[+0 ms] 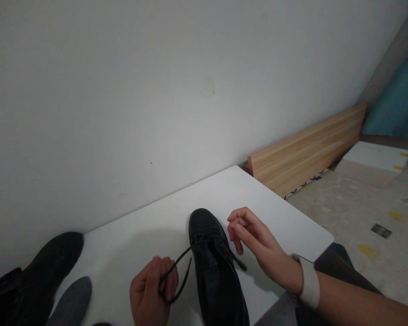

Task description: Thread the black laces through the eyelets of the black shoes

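A black lace-up shoe point(215, 271) rests on the white table point(204, 192), its toe toward the wall. To the left of it, my left hand point(153, 290) is closed around a black shoelace point(181, 259) that runs from the shoe's eyelets. The lace's free end loops back beside the shoe. On the other side, my right hand point(251, 231) hovers by the toe and eyelets with its fingers loosely curled and apart, nothing in them. Another lace end point(238, 261) hangs over the shoe's right side, below that hand.
A black boot-like item point(51, 262) and a grey rounded object point(73, 301) lie at the table's left. Behind the table rises a white wall point(129, 99). On the right are a wooden headboard point(309, 151), a patterned bed point(357, 213) and a blue curtain point(397, 99).
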A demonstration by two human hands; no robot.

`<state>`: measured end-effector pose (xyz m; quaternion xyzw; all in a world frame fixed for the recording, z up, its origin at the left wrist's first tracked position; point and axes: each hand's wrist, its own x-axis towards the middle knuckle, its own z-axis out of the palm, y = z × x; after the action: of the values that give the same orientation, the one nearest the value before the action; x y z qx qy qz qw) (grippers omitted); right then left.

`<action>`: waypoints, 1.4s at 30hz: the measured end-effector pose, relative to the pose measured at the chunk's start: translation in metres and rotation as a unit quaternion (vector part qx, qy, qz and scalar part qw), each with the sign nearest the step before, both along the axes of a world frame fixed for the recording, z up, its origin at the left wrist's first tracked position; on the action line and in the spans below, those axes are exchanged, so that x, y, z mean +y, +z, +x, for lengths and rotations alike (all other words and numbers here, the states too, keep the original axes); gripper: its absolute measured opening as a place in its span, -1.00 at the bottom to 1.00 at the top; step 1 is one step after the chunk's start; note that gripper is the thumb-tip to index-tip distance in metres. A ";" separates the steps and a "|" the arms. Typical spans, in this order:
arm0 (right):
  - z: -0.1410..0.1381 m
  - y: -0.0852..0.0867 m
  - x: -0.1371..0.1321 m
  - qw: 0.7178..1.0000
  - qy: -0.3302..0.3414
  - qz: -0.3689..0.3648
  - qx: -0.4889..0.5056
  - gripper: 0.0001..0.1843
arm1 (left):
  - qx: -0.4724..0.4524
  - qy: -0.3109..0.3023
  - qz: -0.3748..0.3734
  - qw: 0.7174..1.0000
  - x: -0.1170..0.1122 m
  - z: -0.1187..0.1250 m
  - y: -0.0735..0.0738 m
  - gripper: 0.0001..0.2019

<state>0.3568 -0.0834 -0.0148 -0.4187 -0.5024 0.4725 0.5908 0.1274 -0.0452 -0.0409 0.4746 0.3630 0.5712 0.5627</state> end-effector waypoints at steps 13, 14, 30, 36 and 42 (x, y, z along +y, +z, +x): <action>0.002 -0.017 0.011 0.982 -0.061 -0.014 -0.180 -0.75 | 0.260 0.002 0.042 0.965 0.009 0.010 0.004 -0.57; 0.002 -0.018 0.012 0.981 -0.058 -0.012 -0.186 -0.75 | 0.266 0.001 0.042 0.963 0.010 0.011 0.003 -0.63; -0.002 -0.023 0.015 0.984 -0.038 -0.061 -0.164 -0.85 | 0.261 -0.054 0.066 0.961 0.009 0.015 0.000 -0.80; -0.005 -0.021 0.017 0.985 -0.045 -0.061 -0.156 -0.89 | 0.237 -0.041 0.041 0.970 0.008 0.015 -0.010 -0.79; -0.011 -0.013 0.017 0.980 -0.058 -0.018 -0.191 -0.86 | 0.222 -0.044 0.033 0.973 0.008 0.015 -0.014 -0.74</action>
<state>0.3456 -0.0666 -0.0279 -0.5402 -0.5722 0.3575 0.5029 0.1421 -0.0371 -0.0547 0.6236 0.4385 0.4378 0.4766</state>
